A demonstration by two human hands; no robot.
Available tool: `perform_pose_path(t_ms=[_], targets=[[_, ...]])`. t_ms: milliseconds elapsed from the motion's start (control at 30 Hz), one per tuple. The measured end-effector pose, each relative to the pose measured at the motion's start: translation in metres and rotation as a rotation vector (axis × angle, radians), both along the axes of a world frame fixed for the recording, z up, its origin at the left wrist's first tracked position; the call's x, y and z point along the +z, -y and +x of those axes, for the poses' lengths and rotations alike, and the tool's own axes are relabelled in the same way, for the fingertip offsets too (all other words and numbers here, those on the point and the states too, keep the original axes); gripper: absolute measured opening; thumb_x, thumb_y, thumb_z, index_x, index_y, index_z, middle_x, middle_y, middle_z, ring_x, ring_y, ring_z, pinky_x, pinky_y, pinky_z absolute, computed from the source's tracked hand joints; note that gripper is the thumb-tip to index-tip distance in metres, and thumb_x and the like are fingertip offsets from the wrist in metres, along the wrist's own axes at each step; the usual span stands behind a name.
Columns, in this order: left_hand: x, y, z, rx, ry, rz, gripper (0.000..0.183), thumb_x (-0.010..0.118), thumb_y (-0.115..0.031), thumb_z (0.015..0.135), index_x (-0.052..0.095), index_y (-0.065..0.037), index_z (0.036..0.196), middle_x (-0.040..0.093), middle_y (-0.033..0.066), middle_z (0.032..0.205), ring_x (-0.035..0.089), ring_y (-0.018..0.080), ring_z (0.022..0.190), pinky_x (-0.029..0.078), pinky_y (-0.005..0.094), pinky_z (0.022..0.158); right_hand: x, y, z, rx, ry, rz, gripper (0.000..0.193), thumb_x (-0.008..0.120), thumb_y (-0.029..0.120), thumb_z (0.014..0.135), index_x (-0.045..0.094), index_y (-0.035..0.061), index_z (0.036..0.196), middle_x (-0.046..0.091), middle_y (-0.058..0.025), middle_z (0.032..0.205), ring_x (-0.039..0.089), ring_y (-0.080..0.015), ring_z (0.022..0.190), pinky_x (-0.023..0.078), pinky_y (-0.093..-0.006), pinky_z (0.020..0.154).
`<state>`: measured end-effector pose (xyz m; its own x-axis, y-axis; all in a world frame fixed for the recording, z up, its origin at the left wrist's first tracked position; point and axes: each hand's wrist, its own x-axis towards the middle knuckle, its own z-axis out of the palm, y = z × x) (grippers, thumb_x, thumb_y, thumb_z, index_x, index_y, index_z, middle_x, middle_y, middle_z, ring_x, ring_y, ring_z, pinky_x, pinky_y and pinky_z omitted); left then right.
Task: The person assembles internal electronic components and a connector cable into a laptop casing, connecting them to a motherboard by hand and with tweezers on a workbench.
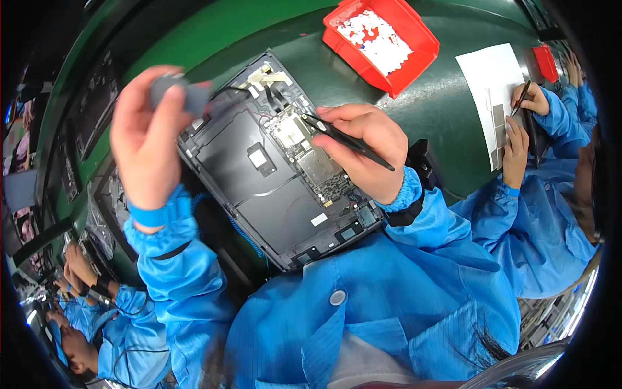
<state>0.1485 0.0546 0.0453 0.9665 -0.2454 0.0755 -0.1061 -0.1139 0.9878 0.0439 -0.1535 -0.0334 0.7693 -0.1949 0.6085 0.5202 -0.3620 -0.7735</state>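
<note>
An opened dark tablet-like device (259, 175) lies on the green work surface (350, 84) in front of me, its circuit boards and metal shields exposed. My right hand (366, 149) grips black tweezers (346, 139) whose tip rests on the board area near the device's upper middle. My left hand (146, 136) is raised above the device's left corner and is closed on a small grey part (178, 91), blurred by motion. Both forearms wear blue sleeves.
A red bin (414, 39) with white and red bits stands at the back right. A co-worker's hands (518, 129) work on a white sheet (489, 78) at the right. Another person's hands (78, 266) are at the lower left beside dark trays (97, 110).
</note>
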Motion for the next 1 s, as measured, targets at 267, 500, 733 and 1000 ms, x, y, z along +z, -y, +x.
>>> perform_pose_path(t_ms=[267,500,733,1000], targets=[[-0.028,0.060,-0.002,-0.170,-0.178,-0.007,0.024,0.040,-0.006,0.092,0.042,-0.001,0.116,0.052,0.0105,0.097,0.064,0.0252,0.086,0.055,0.0268,0.065,-0.002,0.001,0.003,-0.032,-0.038,-0.025,0.024,0.075,-0.004,0.061,0.055,-0.0033,0.074,0.061,-0.0137,0.076,0.063,-0.0283,0.074,0.050,-0.0323,0.062],[-0.025,0.052,-0.007,-0.157,-0.157,0.018,0.024,0.040,-0.005,0.091,0.044,-0.002,0.114,0.057,0.0127,0.095,0.063,0.0210,0.080,0.053,0.0262,0.068,0.002,-0.005,-0.004,-0.007,-0.262,0.712,0.021,0.065,-0.012,0.072,0.048,-0.0023,0.079,0.061,-0.0184,0.091,0.062,-0.0196,0.082,0.051,-0.0280,0.071],[-0.027,0.049,-0.016,-0.135,0.007,-0.011,0.024,0.041,-0.005,0.090,0.044,0.001,0.114,0.058,0.0108,0.093,0.061,0.0213,0.085,0.052,0.0279,0.070,0.005,-0.011,-0.004,0.040,-0.182,0.855,0.021,0.064,-0.012,0.073,0.047,-0.0030,0.081,0.061,-0.0187,0.092,0.062,-0.0200,0.082,0.052,-0.0282,0.070],[-0.020,0.051,-0.025,-0.153,-0.055,-0.076,0.026,0.040,-0.004,0.091,0.041,0.003,0.116,0.051,0.0109,0.099,0.063,0.0269,0.084,0.055,0.0300,0.068,0.009,-0.012,-0.007,0.053,-0.215,0.888,0.020,0.063,-0.013,0.073,0.047,-0.0037,0.080,0.061,-0.0199,0.091,0.063,-0.0217,0.082,0.053,-0.0297,0.070]])
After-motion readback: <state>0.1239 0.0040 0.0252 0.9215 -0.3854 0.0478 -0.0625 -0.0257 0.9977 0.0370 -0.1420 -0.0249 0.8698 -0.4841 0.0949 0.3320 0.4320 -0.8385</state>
